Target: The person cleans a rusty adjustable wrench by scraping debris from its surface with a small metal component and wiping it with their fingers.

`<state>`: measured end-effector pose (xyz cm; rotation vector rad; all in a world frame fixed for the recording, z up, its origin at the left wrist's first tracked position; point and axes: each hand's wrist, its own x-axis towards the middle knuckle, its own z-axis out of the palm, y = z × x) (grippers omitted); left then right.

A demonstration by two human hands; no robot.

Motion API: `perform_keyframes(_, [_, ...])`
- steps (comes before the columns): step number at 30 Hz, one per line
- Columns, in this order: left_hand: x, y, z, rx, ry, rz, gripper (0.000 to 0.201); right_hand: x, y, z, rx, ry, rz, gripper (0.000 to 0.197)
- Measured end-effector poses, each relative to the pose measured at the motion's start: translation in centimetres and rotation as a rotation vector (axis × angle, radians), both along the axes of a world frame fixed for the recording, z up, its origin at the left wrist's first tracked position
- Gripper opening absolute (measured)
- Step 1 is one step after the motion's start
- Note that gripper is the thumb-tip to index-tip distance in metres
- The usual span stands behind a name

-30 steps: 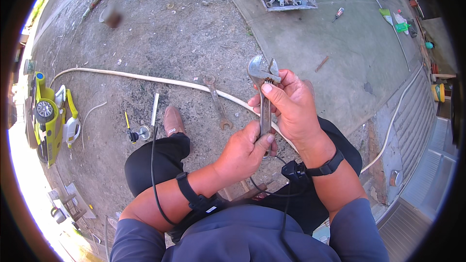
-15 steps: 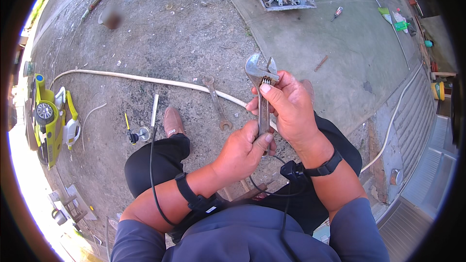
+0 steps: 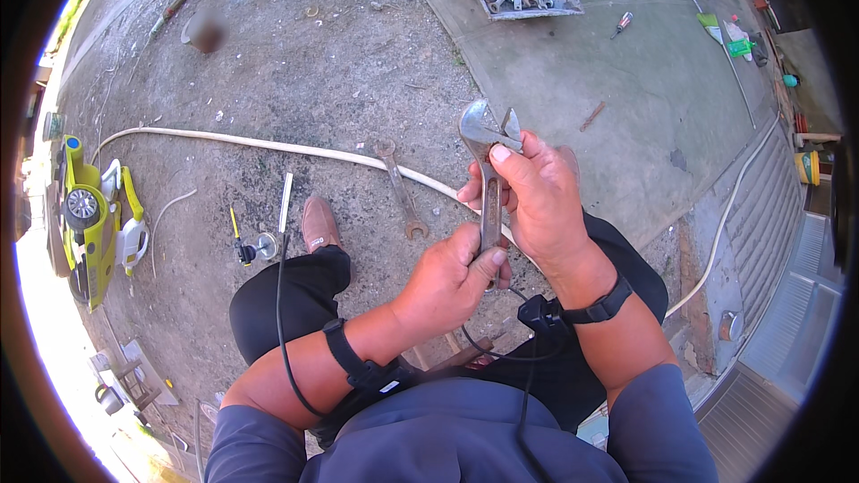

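A worn metal adjustable wrench (image 3: pixel 490 197) stands in front of me, its jaws pointing away. My left hand (image 3: pixel 452 277) is closed around the lower end of its handle. Up near the head, my right hand (image 3: pixel 537 197) grips it too, the thumb lying by the adjusting screw, which it mostly covers. The jaws are apart, with nothing between them. On the ground beyond my left hand, a double open-ended wrench (image 3: pixel 399 190) lies partly across a pale hose (image 3: pixel 309 150).
A metal tray (image 3: pixel 559 5) full of wrenches sits at the far edge, with a screwdriver (image 3: pixel 621 25) to its right. A yellow-green wheeled machine (image 3: pixel 85 215) stands at left. Near my left shoe (image 3: pixel 319 225) lie a white strip (image 3: pixel 285 202) and a small round metal-and-glass object (image 3: pixel 267 247).
The wrench's head has turned slightly and shifted a little right. My right thumb has moved up along the adjusting screw; my left hand keeps its hold.
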<state>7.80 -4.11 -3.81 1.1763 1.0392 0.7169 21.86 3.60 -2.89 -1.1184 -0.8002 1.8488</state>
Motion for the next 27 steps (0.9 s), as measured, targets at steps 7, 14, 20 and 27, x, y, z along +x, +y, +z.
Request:
perform_keyframes(7, [0.1,0.1,-0.1,-0.053,-0.045,0.036,0.010,-0.5,-0.3,-0.4,0.154,-0.080,-0.065,0.032])
perform_keyframes(14, [0.0,0.0,0.0,-0.106,-0.059,0.040,0.016,0.0,0.1,0.3,0.016,-0.046,0.017,0.030])
perform_keyframes(20, [0.0,0.1,0.1,-0.109,-0.044,0.041,0.016,-1.0,-0.2,0.2,0.163,-0.070,-0.088,0.026])
perform_keyframes(27, [0.0,0.1,0.1,-0.101,-0.050,0.048,0.016,-0.2,0.0,0.5,0.053,-0.047,-0.003,0.029])
